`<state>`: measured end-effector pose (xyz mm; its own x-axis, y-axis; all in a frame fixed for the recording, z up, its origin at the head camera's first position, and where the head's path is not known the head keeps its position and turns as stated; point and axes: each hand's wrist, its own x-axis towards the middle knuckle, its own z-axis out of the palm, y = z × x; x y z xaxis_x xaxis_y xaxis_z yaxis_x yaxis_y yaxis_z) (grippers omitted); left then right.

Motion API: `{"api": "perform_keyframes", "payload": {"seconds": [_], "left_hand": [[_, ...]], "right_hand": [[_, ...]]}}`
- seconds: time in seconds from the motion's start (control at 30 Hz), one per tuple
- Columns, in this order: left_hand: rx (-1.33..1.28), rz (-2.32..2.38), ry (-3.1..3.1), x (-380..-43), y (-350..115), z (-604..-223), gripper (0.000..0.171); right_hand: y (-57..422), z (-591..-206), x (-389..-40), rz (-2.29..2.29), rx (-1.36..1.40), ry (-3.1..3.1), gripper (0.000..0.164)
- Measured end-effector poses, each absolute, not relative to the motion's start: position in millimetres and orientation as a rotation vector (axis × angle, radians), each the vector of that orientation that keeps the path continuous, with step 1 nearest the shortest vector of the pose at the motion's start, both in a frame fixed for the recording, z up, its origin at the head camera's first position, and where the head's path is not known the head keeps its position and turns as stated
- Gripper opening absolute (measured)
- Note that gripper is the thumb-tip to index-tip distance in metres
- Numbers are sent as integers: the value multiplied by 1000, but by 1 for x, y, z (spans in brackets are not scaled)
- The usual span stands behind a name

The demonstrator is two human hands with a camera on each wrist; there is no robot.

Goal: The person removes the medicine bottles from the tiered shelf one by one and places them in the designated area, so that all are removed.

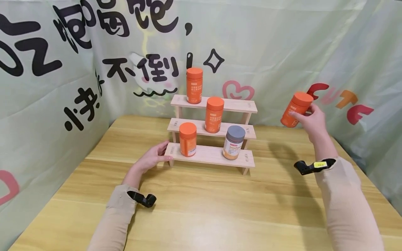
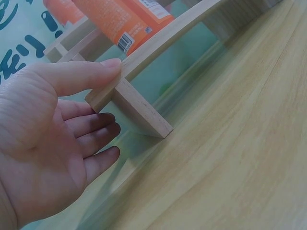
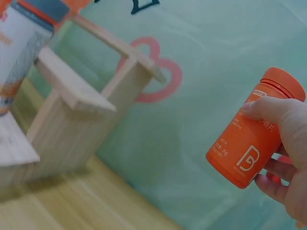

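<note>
My right hand (image 1: 315, 122) grips an orange supplement bottle (image 3: 254, 129) round its side, tilted and raised in the air to the right of a three-step wooden display rack (image 1: 205, 153). The thumb lies across the label in the right wrist view. At the rack's lowest step, my left hand (image 1: 153, 157) holds the left end, with the thumb (image 2: 103, 74) along the edge and the fingers round the end. On that step stand an orange bottle (image 1: 187, 141) and a white bottle with a grey lid (image 1: 233, 144). One orange bottle (image 1: 214, 116) stands on the middle step, another orange bottle (image 1: 194, 87) on the top step.
The rack stands on a wood-grain table (image 1: 201, 209). Behind and along the sides hangs a pale green cloth (image 1: 282, 45) with black lettering and a pink heart. A black wrist camera (image 1: 314, 166) is strapped over the right sleeve.
</note>
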<state>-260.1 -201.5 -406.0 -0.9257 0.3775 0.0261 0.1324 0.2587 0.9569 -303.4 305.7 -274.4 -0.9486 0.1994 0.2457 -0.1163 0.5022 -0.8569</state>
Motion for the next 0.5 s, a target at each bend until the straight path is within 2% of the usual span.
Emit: {"api": "perform_keyframes", "payload": {"seconds": [0.13, 0.3, 0.5], "left_hand": [[463, 1711, 2324, -258, -202, -406, 80], [472, 1736, 2302, -257, -201, -406, 79], [481, 1748, 2303, -258, -201, -406, 79]], "right_hand": [[317, -291, -299, 1427, -126, -2450, 56], [328, -308, -296, 1430, -185, -2455, 63], [337, -322, -295, 1439, -219, -2434, 52]]}}
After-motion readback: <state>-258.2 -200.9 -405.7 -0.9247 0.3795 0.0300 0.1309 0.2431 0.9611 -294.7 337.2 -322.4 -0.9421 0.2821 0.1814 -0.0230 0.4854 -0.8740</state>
